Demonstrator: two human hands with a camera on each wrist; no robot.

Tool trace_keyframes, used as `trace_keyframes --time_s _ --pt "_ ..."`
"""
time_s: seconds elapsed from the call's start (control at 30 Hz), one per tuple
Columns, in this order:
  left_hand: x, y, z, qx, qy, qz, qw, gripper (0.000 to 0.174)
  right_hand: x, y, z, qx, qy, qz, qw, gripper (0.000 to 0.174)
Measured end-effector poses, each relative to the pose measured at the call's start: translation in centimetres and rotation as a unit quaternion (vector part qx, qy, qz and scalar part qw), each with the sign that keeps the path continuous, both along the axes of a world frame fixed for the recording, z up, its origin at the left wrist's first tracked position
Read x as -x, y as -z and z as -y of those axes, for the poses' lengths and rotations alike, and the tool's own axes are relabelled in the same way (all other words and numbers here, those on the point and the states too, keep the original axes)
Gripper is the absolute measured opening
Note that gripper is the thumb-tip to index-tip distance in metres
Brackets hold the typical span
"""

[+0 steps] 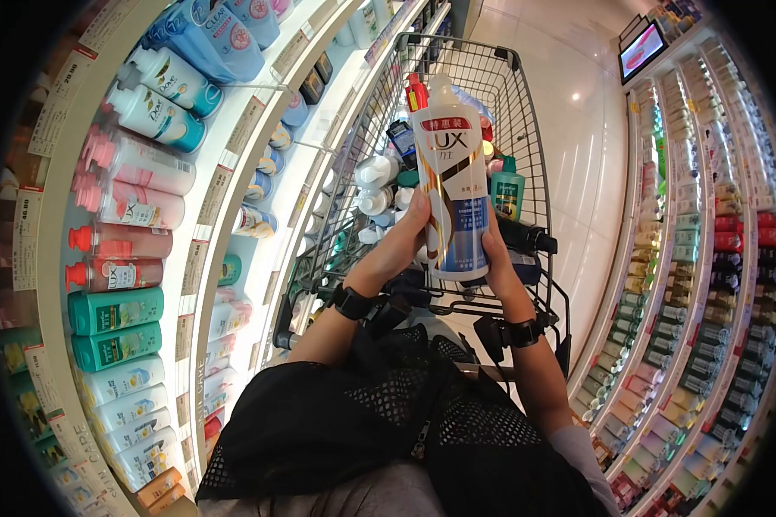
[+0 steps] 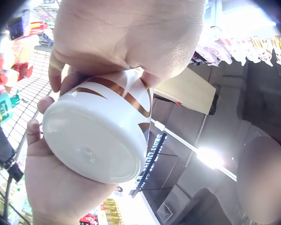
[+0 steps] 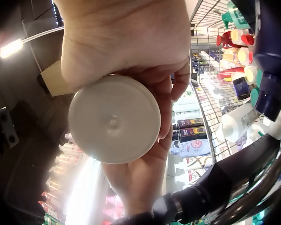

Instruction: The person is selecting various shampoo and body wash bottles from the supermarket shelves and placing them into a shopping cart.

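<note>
Both hands hold a white LUX bottle (image 1: 451, 177) upright over the shopping cart, its front label facing me. The bottle has brown and gold curved stripes, a red band near the top and a blue panel low down. My left hand (image 1: 408, 237) grips its left side, thumb on the front. On the opposite side my right hand (image 1: 497, 258) grips it lower down, its fingers partly hidden behind. In the left wrist view the bottle's round white base (image 2: 91, 140) shows between the hands. The right wrist view looks straight at the flat base (image 3: 113, 121).
Below the bottle, the wire shopping cart (image 1: 535, 129) holds many bottles, including a green pump bottle (image 1: 507, 188). A lit shelf (image 1: 220, 164) of shampoo and body wash runs close on the left. Further shelves (image 1: 664, 345) and a small screen (image 1: 643, 51) line the right.
</note>
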State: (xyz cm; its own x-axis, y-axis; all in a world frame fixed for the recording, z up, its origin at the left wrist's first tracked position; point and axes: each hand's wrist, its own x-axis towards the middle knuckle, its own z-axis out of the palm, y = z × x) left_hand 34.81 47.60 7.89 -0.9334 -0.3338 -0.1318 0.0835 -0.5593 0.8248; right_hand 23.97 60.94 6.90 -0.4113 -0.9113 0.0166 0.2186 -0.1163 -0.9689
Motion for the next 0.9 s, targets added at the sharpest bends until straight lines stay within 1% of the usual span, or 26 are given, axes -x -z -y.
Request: trace_keyframes --time_s 0.17,0.23,0.37,0.47,0.53,0.67,0.73,0.9 --pt "-0.02 0.07 0.0 0.014 -0.014 -0.002 1.0 0.05 -0.03 0.16 -0.06 -0.012 0.01 0.009 1.0 0.075" --pt "-0.08 0.31 0.35 0.04 0.033 -0.014 0.999 0.055 -0.06 0.04 -0.02 -0.009 0.006 0.014 1.0 0.075" --pt "-0.17 0.16 0.31 0.044 0.025 -0.001 0.999 0.055 -0.1 0.05 0.1 -0.006 0.005 0.013 1.0 0.076" --pt "-0.22 0.27 0.33 0.037 0.042 0.006 0.998 0.055 -0.18 0.01 0.09 -0.012 0.007 0.02 1.0 0.077" --pt "-0.13 -0.23 -0.12 0.011 -0.008 0.011 1.0 0.048 -0.1 0.19 0.11 -0.01 0.005 0.017 1.0 0.078" --pt "-0.13 -0.18 0.15 0.043 0.028 -0.001 0.999 0.054 0.06 0.55 0.15 -0.018 0.004 0.004 1.0 0.079" --pt "0.02 -0.23 -0.13 0.012 -0.013 -0.001 1.0 0.049 0.03 0.48 0.12 -0.022 0.004 0.007 1.0 0.079" --pt "0.09 -0.22 -0.19 0.016 -0.013 -0.01 1.0 0.049 -0.05 0.25 0.14 -0.024 0.006 0.015 1.0 0.079"
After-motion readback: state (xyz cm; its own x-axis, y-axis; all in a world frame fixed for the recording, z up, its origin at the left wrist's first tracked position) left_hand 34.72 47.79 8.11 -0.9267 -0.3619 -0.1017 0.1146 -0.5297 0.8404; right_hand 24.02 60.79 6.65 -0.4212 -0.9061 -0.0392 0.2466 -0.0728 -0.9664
